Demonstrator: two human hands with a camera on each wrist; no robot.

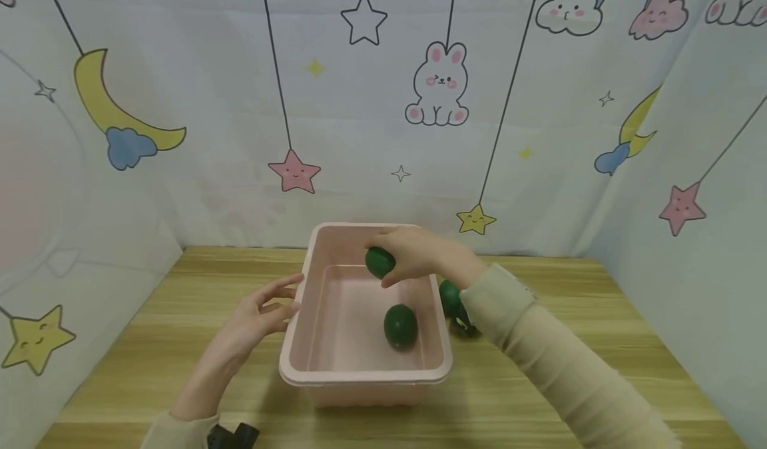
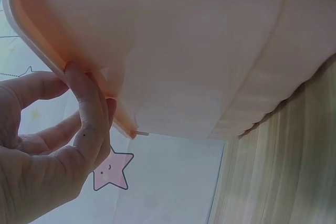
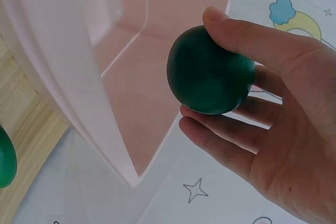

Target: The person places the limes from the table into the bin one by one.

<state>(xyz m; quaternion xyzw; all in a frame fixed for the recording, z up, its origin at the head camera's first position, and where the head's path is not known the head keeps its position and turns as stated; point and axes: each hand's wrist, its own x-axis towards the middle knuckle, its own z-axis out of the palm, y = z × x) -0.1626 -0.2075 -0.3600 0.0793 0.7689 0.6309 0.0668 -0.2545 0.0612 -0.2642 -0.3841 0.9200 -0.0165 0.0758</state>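
A pale pink plastic bin (image 1: 365, 376) stands on the table. Over its far part my right hand (image 1: 413, 256) holds a smooth, dark green egg-shaped object (image 1: 379, 262) between thumb and fingers, as the right wrist view shows close up (image 3: 210, 72). Another green egg-shaped object (image 1: 400, 326) lies on the bin's floor, toward the near right. At the bin's left side, my left hand (image 1: 260, 316) has its fingertips at the rim. In the left wrist view, bent fingers (image 2: 86, 103) hold the edge, tucked under the lip against the outer wall.
Right of the bin, partly behind the right forearm, sits a further green egg-shaped object (image 1: 449, 297) beside a darker, patterned one (image 1: 464, 324). The wooden table (image 1: 539, 382) ends at white cloth walls (image 1: 240, 189) printed with stars, moons and rabbits.
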